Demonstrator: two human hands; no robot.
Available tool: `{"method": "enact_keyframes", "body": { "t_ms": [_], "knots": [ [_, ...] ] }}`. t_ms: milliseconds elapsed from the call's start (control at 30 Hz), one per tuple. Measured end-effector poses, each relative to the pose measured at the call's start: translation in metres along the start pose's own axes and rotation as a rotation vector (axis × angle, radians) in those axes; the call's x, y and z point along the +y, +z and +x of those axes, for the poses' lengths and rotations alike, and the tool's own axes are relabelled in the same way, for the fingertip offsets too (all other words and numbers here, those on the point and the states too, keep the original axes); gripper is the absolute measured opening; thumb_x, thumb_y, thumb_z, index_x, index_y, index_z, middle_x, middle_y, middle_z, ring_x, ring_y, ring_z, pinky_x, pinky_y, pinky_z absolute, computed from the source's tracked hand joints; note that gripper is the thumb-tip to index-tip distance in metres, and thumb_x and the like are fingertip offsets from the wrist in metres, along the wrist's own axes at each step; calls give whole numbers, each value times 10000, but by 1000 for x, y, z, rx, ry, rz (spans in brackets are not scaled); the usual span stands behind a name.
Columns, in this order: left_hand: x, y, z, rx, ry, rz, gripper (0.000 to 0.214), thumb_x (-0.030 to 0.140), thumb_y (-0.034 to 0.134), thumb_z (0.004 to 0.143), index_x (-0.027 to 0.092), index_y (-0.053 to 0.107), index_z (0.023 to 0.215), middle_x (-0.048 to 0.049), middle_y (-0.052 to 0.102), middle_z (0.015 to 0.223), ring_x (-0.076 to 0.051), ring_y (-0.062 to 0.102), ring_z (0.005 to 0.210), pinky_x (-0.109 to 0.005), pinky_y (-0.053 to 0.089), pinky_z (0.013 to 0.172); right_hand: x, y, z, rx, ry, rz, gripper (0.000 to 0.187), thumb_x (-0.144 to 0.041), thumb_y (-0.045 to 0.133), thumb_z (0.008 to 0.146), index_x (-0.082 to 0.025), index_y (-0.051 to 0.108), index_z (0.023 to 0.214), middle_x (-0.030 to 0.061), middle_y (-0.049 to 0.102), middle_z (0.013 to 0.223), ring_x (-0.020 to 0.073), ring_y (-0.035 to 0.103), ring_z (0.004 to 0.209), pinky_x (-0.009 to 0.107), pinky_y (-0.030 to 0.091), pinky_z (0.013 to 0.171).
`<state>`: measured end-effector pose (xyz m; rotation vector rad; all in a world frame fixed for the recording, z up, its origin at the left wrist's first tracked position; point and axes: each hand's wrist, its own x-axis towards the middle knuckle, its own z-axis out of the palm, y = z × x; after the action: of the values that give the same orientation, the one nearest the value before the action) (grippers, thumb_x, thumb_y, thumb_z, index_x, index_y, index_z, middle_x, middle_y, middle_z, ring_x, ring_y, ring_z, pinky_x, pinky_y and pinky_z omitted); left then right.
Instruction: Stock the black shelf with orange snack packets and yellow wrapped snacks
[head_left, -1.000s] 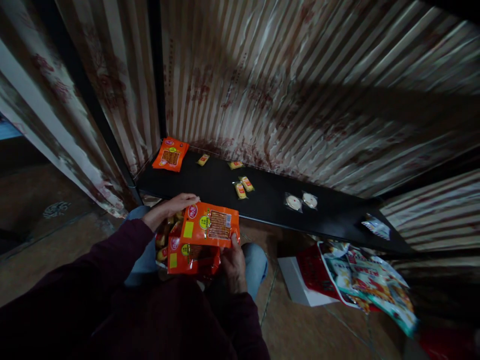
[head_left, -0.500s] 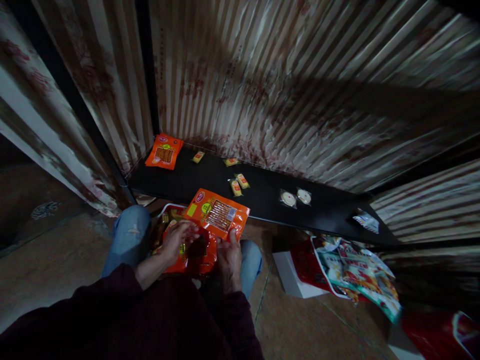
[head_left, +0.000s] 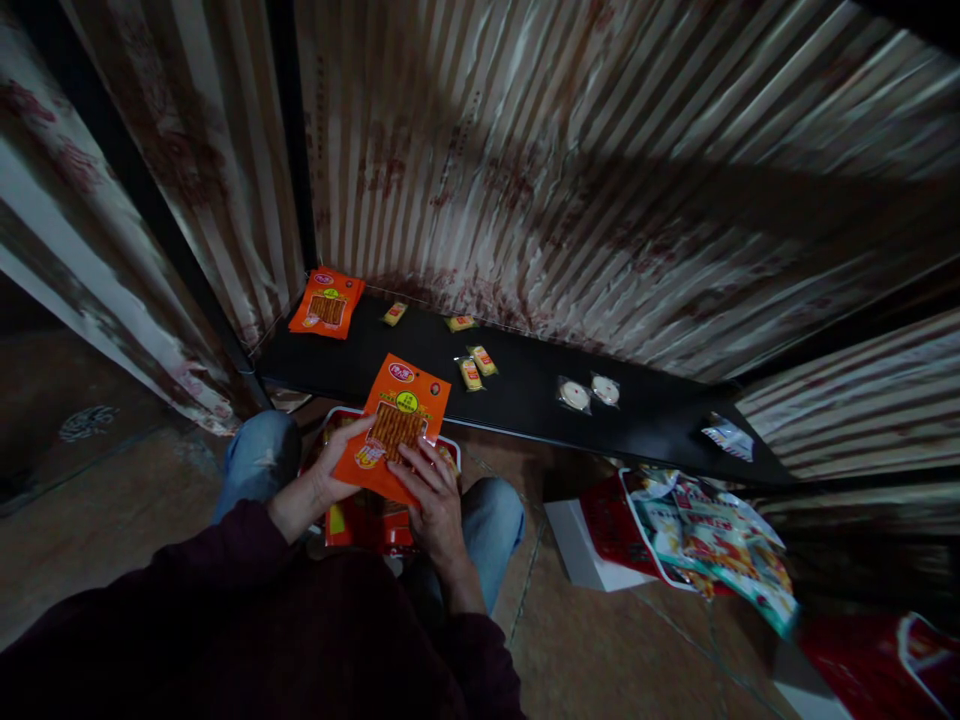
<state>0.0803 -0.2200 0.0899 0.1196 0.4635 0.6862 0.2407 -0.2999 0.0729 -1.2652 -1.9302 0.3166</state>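
Both my hands hold one orange snack packet upright over my lap. My left hand grips its lower left edge, and my right hand has fingers closed over its lower right front. Under the packet lies a red bag with more orange packets in it, resting between my knees. On the low black shelf in front lie a second orange packet at the far left, several small yellow sweets and two round wrapped biscuits.
A small white and blue wrapper lies at the shelf's right end. Colourful printed bags and a white box sit on the tiled floor to my right. Striped fabric walls close in the shelf behind and at left.
The orange packet was turned upright and brought in front of me. My left hand came up from the bag to grip its left edge, and my right hand shifted onto its front.
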Motion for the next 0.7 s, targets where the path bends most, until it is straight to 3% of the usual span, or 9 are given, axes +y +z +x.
{"method": "enact_keyframes", "body": {
  "t_ms": [100, 200, 267, 367, 433, 533, 700],
  "knots": [
    [3, -7, -1, 46, -19, 26, 444, 324, 482, 868, 71, 556, 1225, -143, 714, 995, -276, 682, 918, -392, 524, 843, 3, 2, -2, 20, 163, 155, 530, -50, 508, 768, -367, 628, 1174, -42, 519, 1380, 209, 332, 1377, 481, 258, 1139],
    [7, -12, 0, 92, 6, 55, 473, 376, 503, 858, 78, 557, 1222, -140, 714, 983, -282, 680, 917, -409, 524, 850, 7, 2, -2, 130, 399, 390, 488, -106, 580, 739, -338, 641, 1164, -25, 513, 1385, 220, 374, 1352, 461, 219, 1161],
    [8, -14, 1, 128, 32, 77, 465, 380, 512, 856, 82, 564, 1209, -133, 716, 969, -276, 682, 908, -407, 527, 844, 8, 3, 0, 248, 577, 574, 430, -187, 603, 759, -292, 638, 1174, 15, 581, 1311, 222, 477, 1266, 442, 309, 1119],
    [10, -16, 3, 164, 48, 104, 433, 373, 518, 856, 94, 581, 1182, -120, 719, 947, -266, 686, 888, -394, 534, 825, 4, 5, 9, 337, 824, 834, 399, -332, 617, 797, -256, 618, 1188, 43, 674, 1141, 206, 626, 1021, 368, 508, 901],
    [11, -18, 5, 158, 18, 129, 432, 394, 522, 854, 99, 597, 1162, -124, 718, 944, -271, 686, 885, -392, 538, 808, 0, 8, 17, 292, 866, 905, 381, -360, 660, 774, -236, 643, 1133, 36, 698, 1053, 187, 647, 916, 306, 535, 800],
    [12, -20, 6, 133, -48, 154, 446, 426, 542, 841, 95, 614, 1131, -139, 717, 939, -283, 686, 883, -392, 541, 787, -6, 17, 27, 235, 809, 952, 314, -327, 706, 735, -217, 676, 1028, 11, 703, 973, 170, 649, 867, 273, 531, 775],
    [20, -18, 4, 130, -33, 137, 413, 372, 606, 816, 93, 614, 1120, -141, 722, 907, -283, 692, 867, -390, 541, 783, -9, 32, 34, 271, 865, 1053, 283, -340, 701, 725, -223, 667, 980, -11, 706, 880, 157, 658, 753, 278, 533, 710]
  ]
}}
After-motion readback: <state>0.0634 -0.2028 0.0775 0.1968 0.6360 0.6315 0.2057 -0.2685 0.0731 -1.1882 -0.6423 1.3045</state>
